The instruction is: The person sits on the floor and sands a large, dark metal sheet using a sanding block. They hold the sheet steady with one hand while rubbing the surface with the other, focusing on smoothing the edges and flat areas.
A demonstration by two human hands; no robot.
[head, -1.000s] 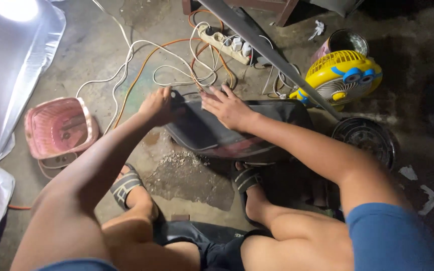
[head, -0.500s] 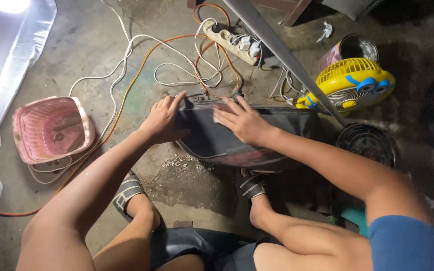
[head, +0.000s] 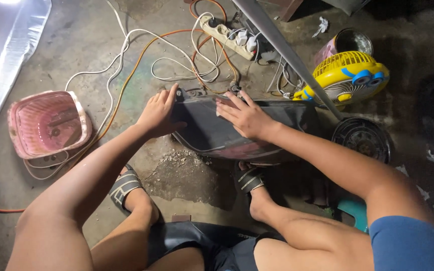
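Observation:
A dark, curved plastic panel [head: 212,135] with a reddish lower edge stands on its side on the concrete floor in front of me. My left hand [head: 159,113] grips its left end, fingers up over the top edge. My right hand [head: 242,115] lies flat on the panel's upper face near the middle, fingers spread and pointing left. Both my feet in dark sandals rest on the floor just below the panel.
A pink plastic basket [head: 26,135] sits at the left among white and orange cables [head: 126,65]. A power strip [head: 227,32] lies beyond the panel. A yellow fan [head: 350,75], a tin can [head: 347,42], a round dark grille [head: 362,140] and a slanting metal pole [head: 287,52] are at the right.
The view has drifted so the panel and basket sit slightly lower and to the right. My right hand has slid down onto the panel's face; my left hand keeps its grip.

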